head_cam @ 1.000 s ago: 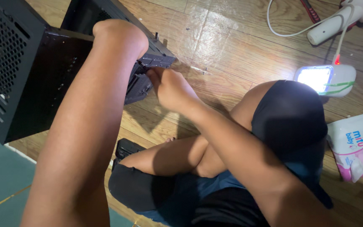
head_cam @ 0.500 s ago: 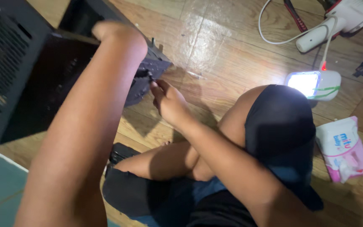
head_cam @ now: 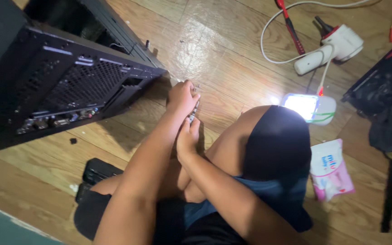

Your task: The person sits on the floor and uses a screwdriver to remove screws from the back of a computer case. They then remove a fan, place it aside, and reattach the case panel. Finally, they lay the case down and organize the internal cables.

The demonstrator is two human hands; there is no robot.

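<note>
I sit on a wooden floor beside a black computer case [head_cam: 69,86] that lies on its side, its rear ports and vent grille facing me. My left hand [head_cam: 181,96] is closed around the upper end of a thin metal screwdriver [head_cam: 194,110], just off the case's near corner. My right hand [head_cam: 187,137] sits right below it, fingers pinching the lower end of the same tool. Both hands meet above my bent knees. The tool's tip is hidden between the fingers.
A lit white lamp [head_cam: 308,107] glows on the floor by my right knee. Behind it lie a white handheld device with a cable [head_cam: 334,46] and a red-handled tool [head_cam: 291,28]. A pink wipes pack [head_cam: 332,171], a black flat object [head_cam: 98,170] and dark gear [head_cam: 386,90] are nearby.
My left arm has come off the case, and both hands have drawn back from its corner to meet over the floor. The view has shifted left and up.
</note>
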